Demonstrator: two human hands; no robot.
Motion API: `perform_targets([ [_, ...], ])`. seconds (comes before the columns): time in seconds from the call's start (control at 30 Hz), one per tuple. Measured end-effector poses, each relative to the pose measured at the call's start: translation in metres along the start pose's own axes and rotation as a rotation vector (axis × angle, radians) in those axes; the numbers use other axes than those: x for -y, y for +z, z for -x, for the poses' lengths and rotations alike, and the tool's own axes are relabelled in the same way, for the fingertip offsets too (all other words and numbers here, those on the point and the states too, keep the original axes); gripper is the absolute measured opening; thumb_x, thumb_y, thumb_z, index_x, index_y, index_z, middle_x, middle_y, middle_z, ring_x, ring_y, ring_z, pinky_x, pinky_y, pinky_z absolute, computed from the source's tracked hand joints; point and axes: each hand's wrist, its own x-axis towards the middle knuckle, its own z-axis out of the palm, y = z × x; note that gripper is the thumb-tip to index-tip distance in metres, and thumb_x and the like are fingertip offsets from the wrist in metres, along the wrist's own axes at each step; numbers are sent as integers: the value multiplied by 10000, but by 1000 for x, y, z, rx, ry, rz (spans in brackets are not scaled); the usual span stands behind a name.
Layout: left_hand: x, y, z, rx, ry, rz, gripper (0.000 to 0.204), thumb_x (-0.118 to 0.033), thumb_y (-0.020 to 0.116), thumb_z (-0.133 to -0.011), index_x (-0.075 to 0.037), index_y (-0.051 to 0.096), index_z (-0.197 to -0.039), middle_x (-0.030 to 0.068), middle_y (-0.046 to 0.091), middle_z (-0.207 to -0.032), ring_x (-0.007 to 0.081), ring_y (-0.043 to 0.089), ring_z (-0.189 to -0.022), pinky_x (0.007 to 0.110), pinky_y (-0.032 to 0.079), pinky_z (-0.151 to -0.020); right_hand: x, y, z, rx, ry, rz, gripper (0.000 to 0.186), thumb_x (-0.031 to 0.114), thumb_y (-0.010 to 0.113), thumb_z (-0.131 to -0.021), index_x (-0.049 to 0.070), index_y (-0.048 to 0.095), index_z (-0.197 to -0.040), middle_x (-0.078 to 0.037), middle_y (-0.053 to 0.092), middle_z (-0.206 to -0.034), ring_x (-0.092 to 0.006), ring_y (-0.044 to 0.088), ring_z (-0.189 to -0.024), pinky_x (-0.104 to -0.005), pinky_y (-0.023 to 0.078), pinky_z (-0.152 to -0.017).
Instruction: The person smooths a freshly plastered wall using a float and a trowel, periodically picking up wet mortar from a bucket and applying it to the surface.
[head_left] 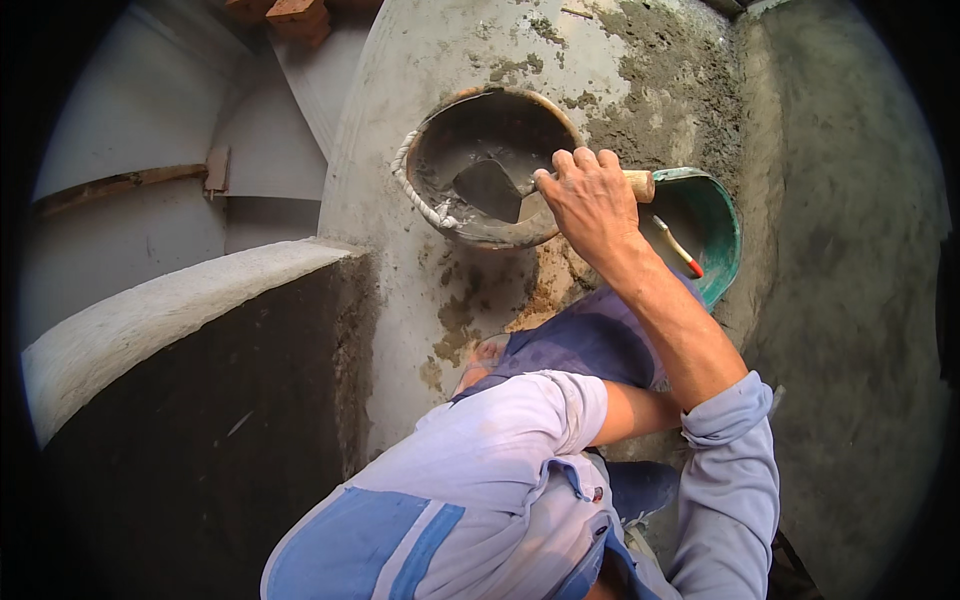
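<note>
Pale blue shirt cloth (pixel 480 420) fills the lower foreground, its left sleeve leading to a bare forearm that passes beneath the other one; the left hand is out of sight, so I cannot tell its state. From a rolled cuff (pixel 722 410) the right forearm slants up and leftward, knuckles uppermost. That right hand (pixel 592 203) is closed around the wooden handle of a trowel (pixel 488 190), whose dark blade lies within the mouth of a rope-handled bucket (pixel 500 240). Just beside stands a green basin (pixel 728 235) containing a red-tipped tool (pixel 678 248). Mortar patches the pale floor (pixel 400 330); a grey wall (pixel 850 300) rises right.
</note>
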Motion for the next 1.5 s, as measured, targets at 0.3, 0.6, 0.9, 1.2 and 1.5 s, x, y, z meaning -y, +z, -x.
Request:
perform_targets([
  [0.3,-9,-1,9,27,-10,13,521,-358,607,-976,-37,511,-1376,196,596,-1299,315,583,-1172,426,470,-956,15,13,-4,67,11,-17,114,200,613,-873,161,719,-878,-16,642,-891,-186,626,-897,-373,426,-739],
  [0.6,-19,-3,6,15,0,-19,544,-389,602,-974,-58,496,-1393,197,575,-1333,333,561,-1216,434,450,-985,1,31,20,119,154,-306,305,160,690,-815,209,718,-1115,-55,623,-926,-249,628,-924,-408,444,-732],
  [0.9,0,-5,5,-54,47,-201,549,-398,602,-968,-84,494,-1405,215,554,-1366,347,526,-1288,430,414,-1056,-7,61,40,46,380,-784,410,254,798,-782,188,733,-1181,-45,645,-908,-265,612,-923,-414,355,-811],
  [1.2,7,-50,-13,124,-19,-114,510,-299,589,-1034,28,481,-1409,124,628,-1238,165,567,-1111,315,448,-995,-57,-79,90,-509,562,-735,397,213,779,-771,236,717,-1163,-47,637,-914,-252,641,-987,-439,397,-860],
  [1.5,-6,-28,7,177,-153,53,396,-198,508,-1074,-42,456,-1434,67,631,-1240,177,620,-1111,341,530,-956,-12,-274,343,-661,1051,-90,353,224,804,-836,50,696,-1124,-66,648,-878,-241,649,-723,-380,490,-685],
])
